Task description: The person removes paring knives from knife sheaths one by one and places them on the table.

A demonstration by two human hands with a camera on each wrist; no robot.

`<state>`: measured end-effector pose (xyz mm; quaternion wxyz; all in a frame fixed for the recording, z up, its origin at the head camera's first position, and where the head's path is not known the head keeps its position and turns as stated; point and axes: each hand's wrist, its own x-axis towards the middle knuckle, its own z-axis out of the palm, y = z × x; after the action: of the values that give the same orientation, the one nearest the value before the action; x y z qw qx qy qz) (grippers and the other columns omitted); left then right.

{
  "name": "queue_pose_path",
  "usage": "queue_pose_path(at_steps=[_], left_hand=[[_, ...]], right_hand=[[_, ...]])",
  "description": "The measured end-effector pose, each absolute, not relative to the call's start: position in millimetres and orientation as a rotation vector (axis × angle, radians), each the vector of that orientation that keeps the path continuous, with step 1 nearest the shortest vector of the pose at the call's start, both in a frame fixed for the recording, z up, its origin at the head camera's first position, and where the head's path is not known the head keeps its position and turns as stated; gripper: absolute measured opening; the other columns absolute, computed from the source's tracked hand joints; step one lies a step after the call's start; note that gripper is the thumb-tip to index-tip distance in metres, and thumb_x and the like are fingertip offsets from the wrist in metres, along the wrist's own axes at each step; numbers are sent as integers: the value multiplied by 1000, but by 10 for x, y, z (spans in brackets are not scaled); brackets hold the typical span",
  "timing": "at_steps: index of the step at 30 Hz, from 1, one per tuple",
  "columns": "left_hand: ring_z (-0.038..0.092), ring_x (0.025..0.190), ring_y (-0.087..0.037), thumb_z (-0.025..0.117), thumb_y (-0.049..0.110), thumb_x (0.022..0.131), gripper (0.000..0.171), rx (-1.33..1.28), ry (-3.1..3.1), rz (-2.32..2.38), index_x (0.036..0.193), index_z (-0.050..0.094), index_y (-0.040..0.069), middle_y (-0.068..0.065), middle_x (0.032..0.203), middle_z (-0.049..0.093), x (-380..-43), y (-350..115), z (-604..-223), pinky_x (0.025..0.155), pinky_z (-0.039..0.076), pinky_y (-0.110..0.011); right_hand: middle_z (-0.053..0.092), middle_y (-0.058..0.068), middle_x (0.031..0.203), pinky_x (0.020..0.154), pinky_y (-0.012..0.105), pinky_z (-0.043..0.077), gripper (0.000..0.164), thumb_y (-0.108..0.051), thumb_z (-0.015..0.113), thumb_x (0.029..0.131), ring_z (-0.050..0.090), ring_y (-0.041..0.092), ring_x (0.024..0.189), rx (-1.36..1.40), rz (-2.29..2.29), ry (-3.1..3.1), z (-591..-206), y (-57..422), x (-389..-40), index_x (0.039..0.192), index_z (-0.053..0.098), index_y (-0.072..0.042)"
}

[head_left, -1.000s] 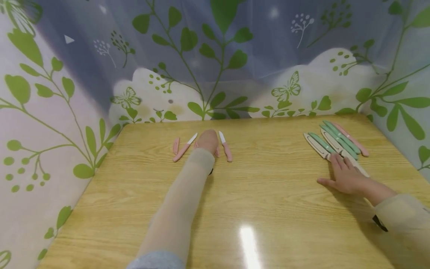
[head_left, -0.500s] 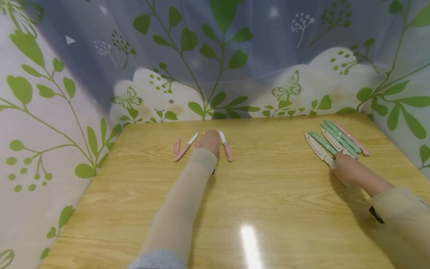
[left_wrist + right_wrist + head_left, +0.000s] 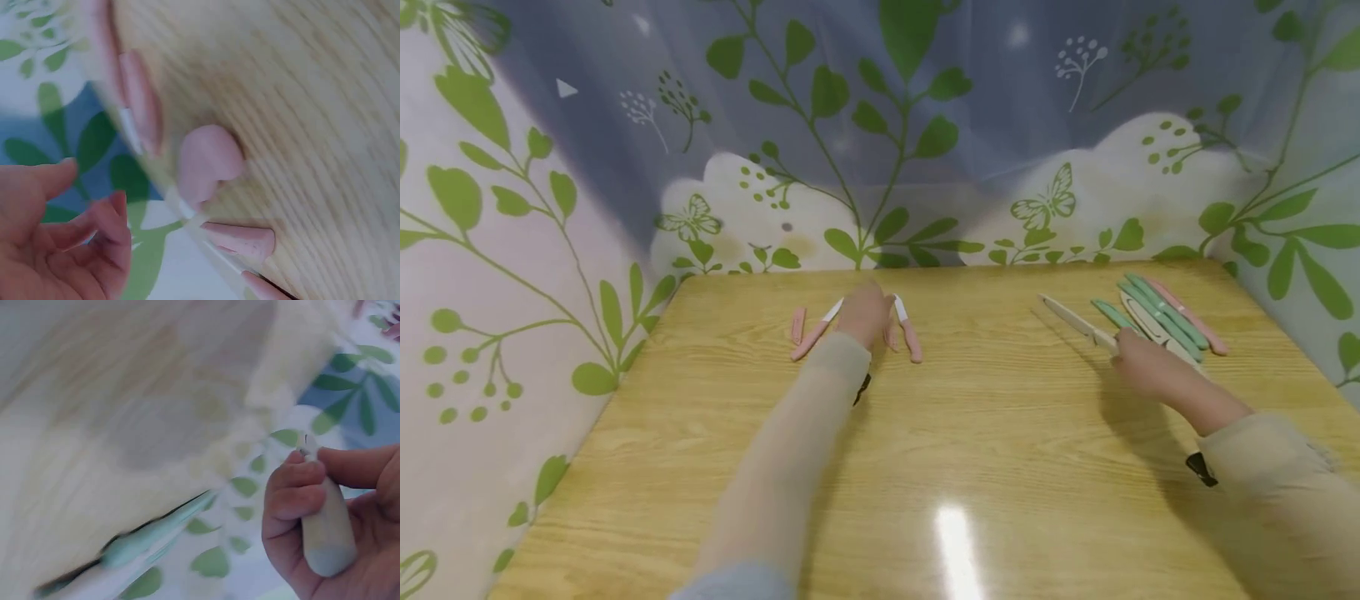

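Note:
My right hand (image 3: pixel 1157 367) grips a cream knife (image 3: pixel 1075 319) by its handle, lifted off the table with its long end pointing to the far left. In the right wrist view, fingers and thumb wrap the pale handle (image 3: pixel 328 534). My left hand (image 3: pixel 865 317) hovers over a small group of pink things, fingers loosely bent with nothing between them. Beneath it, the left wrist view has a rounded pink piece (image 3: pixel 209 161) and a pink sheath (image 3: pixel 240 239). Pink-handled knives with white blades lie either side, one left (image 3: pixel 812 333) and one right (image 3: pixel 907 329).
Green knives (image 3: pixel 1165 308), another cream knife (image 3: pixel 1153 327) and a pink knife (image 3: pixel 1187 317) lie side by side at the far right of the wooden table (image 3: pixel 985 433). A small pink sheath (image 3: pixel 798 325) lies far left. Leaf-patterned curtain (image 3: pixel 985 183) borders the table.
My right hand has gone from lying flat-fingered on the cream knives to gripping one, then lifting it leftward out of the row. The left hand has shifted slightly above the pink things.

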<state>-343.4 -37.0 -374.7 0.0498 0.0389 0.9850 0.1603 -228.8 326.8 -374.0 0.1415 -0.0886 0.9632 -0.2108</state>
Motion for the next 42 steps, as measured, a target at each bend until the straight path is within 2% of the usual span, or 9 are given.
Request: queue_pose_path(at_steps=[1,7,14,18,28,32,35,39,42], left_hand=[[49,127,-38,42,35,104,53,148,3014,520,137,44,-7,-25,134,52,-3408,-396,-3724,105,42,-43],[20,142,-44,46,55,97,84,312,3043,637,154,8,5,-25,154,19,-3191,-431,-3692,115,27,-50],[-11,146,-43,53,67,86,104,526,3092,520,156,-6,20,-16,162,-7,-2764,-254,-3643,113,6,-66],[-22,143,-43,53,71,84,107,526,3080,462,155,-9,22,-14,161,-12,-2550,-190,-3644,112,-1,-67],[-25,143,-35,55,67,85,98,804,2948,394,156,0,29,-2,162,-16,-2399,-176,-3736,109,-10,-69],[-20,145,-37,50,68,87,93,966,2920,290,156,2,28,-4,162,-12,-2373,-122,-3781,108,-14,-66],[-9,148,-37,47,67,88,87,1048,2933,187,156,9,27,-5,163,-4,-2360,-85,-3792,108,-15,-67],[8,149,-31,45,62,92,76,1138,2900,126,154,23,24,-3,163,9,-2342,-79,-3789,114,-1,-65],[25,146,-24,44,56,96,67,1225,2881,178,152,32,20,-2,159,26,-2337,-88,-3787,117,22,-52]], right_hand=[[44,11,72,50,31,36,29,-9,35,103,38,17,55,-247,-640,2781,-3719,3201,-2277,115,35,18],[44,6,67,49,30,32,39,-34,39,106,35,16,53,-292,-580,2925,-3639,2789,-2215,106,51,3],[52,0,66,49,29,32,28,-32,54,100,41,13,52,-508,-464,3042,-3576,2363,-2144,102,61,-5],[59,-3,70,49,28,36,25,-32,59,97,46,11,53,-612,-445,3056,-3602,2192,-2108,104,64,-9],[68,0,84,55,31,47,21,-30,64,94,57,10,62,-816,-447,3114,-3707,2029,-1979,103,67,-11],[70,4,90,56,33,50,22,-30,66,93,63,14,67,-876,-431,3161,-3708,2032,-1932,103,68,-11],[71,5,91,54,31,48,22,-30,66,92,63,15,67,-906,-401,3189,-3694,2049,-1916,102,69,-11],[71,5,91,52,29,47,23,-30,67,91,63,14,66,-926,-363,3196,-3673,2076,-1904,103,69,-11],[71,5,93,55,31,49,23,-30,66,92,64,14,68,-926,-387,3176,-3645,2099,-1903,103,70,-10]])
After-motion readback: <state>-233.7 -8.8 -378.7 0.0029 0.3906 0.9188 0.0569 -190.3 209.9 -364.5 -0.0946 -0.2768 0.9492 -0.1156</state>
